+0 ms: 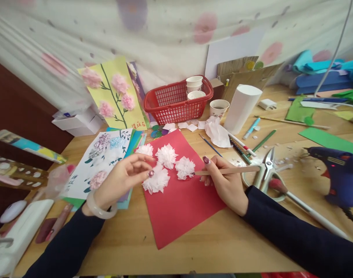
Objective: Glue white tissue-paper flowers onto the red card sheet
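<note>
A red paper sheet (176,212) lies on the wooden table, bearing several white tissue flowers. My right hand (225,185) pinches a thin wooden stick (240,169), whose left tip is beside the rightmost flower (185,168). My left hand (125,177) hovers over the left edge of the sheet, fingers curved and apart, its fingertips by the lower-left flower (157,180). Nothing shows between those fingers. Two more flowers, the upper middle one (166,156) and the upper left one (145,149), sit behind.
Scissors (265,170), a brush (306,206) and a blue glue gun (340,173) lie at the right. Behind stand a red basket (176,102), a paper cup (219,108) and a white roll (242,109). Flower pictures (111,94) are at the left.
</note>
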Motion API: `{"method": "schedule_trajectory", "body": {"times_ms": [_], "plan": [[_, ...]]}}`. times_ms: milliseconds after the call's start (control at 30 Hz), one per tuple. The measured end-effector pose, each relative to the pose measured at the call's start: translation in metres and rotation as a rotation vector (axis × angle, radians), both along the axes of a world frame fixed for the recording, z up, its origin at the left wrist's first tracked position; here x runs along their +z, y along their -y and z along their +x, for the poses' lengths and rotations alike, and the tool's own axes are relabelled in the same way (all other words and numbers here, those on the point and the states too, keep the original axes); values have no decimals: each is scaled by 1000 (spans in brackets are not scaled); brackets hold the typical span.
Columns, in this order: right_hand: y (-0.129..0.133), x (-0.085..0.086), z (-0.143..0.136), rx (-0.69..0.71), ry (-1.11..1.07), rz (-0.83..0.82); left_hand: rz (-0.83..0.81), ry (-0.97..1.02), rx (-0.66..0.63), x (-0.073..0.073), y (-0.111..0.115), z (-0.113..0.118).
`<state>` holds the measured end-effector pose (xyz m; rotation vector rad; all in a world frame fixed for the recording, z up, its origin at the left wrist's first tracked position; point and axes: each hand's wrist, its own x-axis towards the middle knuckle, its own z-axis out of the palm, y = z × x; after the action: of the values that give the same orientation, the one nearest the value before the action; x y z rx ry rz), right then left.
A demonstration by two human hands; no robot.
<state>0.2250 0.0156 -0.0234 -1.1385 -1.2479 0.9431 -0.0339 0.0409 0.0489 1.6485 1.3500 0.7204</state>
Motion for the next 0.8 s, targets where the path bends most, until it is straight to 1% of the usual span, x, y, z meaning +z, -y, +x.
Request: {"method": "schedule_trajectory", "body": {"times_ms": [67,133,200,267,333,400,500,567,633,800], "plan": [[4,-2,5,-1,74,101,-56,-11,-135,-4,6,22],[6,-2,9,30,182,212,-37,-49,-211,-14,9,42],[6,-2,11,72,302,296,49,-103,-234,-26,10,57],[4,-2,10,107,392,317,173,-169,-224,-37,9,65],[2,-2,8,121,423,304,316,-244,-208,-44,7,69],[1,-2,7,122,433,296,436,-303,-206,-47,5,70],[4,-3,9,60,441,313,544,-344,-228,-50,2,70],[7,-4,12,9,413,322,572,-353,-242,-52,1,70],[9,-5,13,-3,416,320,575,-336,-250,-55,0,71],[4,-3,8,84,563,287,580,-273,-230,-59,-2,71]]}}
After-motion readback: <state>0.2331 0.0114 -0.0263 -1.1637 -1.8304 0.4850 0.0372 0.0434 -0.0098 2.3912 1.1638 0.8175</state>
